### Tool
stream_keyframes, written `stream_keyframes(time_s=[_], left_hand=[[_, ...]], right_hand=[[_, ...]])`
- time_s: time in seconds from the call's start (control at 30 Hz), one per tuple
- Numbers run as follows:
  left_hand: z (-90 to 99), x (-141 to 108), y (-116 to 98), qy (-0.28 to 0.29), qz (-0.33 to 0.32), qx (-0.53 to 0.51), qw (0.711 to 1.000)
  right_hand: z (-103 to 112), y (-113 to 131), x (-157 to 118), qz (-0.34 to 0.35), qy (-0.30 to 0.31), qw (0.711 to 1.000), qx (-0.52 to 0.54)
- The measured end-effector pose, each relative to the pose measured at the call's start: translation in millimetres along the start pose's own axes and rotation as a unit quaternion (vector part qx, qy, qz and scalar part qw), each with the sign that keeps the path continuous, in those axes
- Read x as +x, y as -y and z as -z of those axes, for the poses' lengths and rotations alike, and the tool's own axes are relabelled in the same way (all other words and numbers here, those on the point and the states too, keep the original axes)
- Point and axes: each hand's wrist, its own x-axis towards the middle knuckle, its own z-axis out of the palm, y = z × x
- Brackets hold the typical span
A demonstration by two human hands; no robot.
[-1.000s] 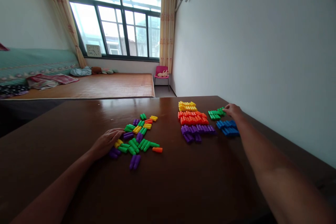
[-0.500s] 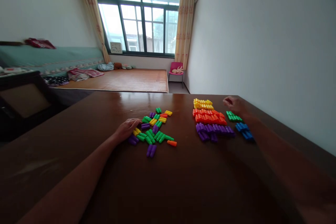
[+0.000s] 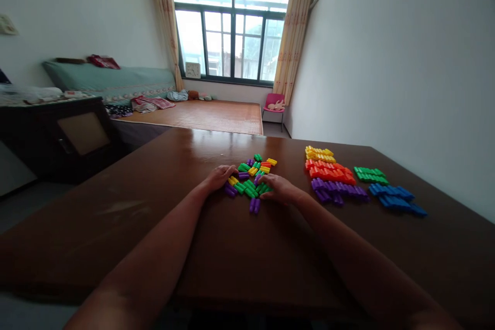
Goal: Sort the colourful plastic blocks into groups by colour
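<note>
A loose cluster of small paired-tube plastic pieces in green, purple, yellow and orange lies on the brown table. My left hand [image 3: 221, 177] rests at the cluster's left edge, fingers stretched out beside a yellow piece [image 3: 232, 181] and holding nothing. From the right, my right hand [image 3: 280, 188] reaches into the cluster, its thumb and fingers curved round a green piece [image 3: 264, 188]. The hand hides part of the pieces there. A purple piece [image 3: 254, 205] lies just in front, nearer to me.
Sorted rows lie on the right: yellow pieces [image 3: 320, 154], orange pieces [image 3: 331, 171], purple pieces [image 3: 340, 190], green pieces [image 3: 370, 175] and blue pieces [image 3: 396, 198]. Beyond the table [image 3: 247, 263] are a low bed [image 3: 216, 113], a dark cabinet [image 3: 50, 129] and a pink chair [image 3: 274, 99].
My right hand has moved left from beyond the sorted rows into the mixed cluster. My left hand stays at the cluster's left edge. The view has turned slightly left.
</note>
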Motion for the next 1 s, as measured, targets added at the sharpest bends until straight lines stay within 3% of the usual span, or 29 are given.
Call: stream_keyframes(time_s=[0.33,0.47,0.53,0.63,0.73,0.87,0.93,1.0], left_hand=[[1.2,1,-1,0.005,-0.008,0.017,1.000],[6.7,3,-4,-0.063,-0.023,-0.003,0.998],[7.9,4,-1,-0.102,-0.029,-0.014,0.994],[5.7,5,6,-0.089,-0.008,-0.027,0.996],[3.1,4,13,-0.055,0.007,-0.034,0.998],[5.5,2,14,-0.037,0.014,-0.035,0.999],[7.6,2,14,-0.021,0.008,-0.022,0.999],[9.0,3,15,-0.013,0.002,-0.013,1.000]], right_hand=[[-13,-12,-8,-0.107,-0.183,0.975,0.059],[-4,-12,-13,-0.058,-0.236,0.967,0.082],[-1,-14,-15,-0.026,-0.231,0.970,0.065],[1,-18,-18,-0.004,-0.206,0.977,0.053],[4,-13,-18,-0.003,-0.236,0.969,0.067],[24,-10,-16,-0.004,-0.255,0.962,0.095],[46,-26,-19,-0.020,-0.255,0.963,0.089],[77,-57,-29,-0.060,-0.266,0.960,0.068]])
